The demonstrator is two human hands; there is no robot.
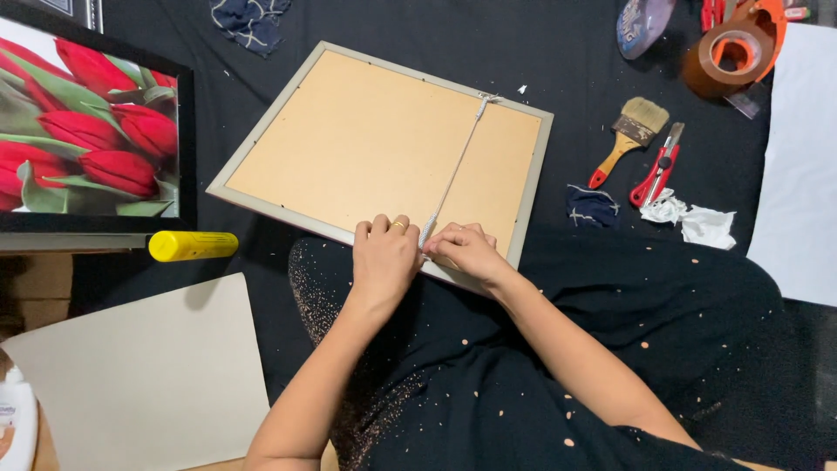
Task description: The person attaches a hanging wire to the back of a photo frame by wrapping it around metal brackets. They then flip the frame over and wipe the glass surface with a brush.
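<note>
A picture frame lies face down on black cloth, its tan backing board up inside a pale grey rim. A white hanging cord runs across the back from the far rim to the near rim. My left hand rests with curled fingers on the near rim, just left of the cord's near end. My right hand pinches that near end of the cord against the rim. Both hands sit side by side, almost touching.
A framed picture of red tulips stands at left, with a yellow cylinder and a pale board below it. At right lie a paintbrush, a red utility knife, crumpled paper, a brown tape roll and a white sheet.
</note>
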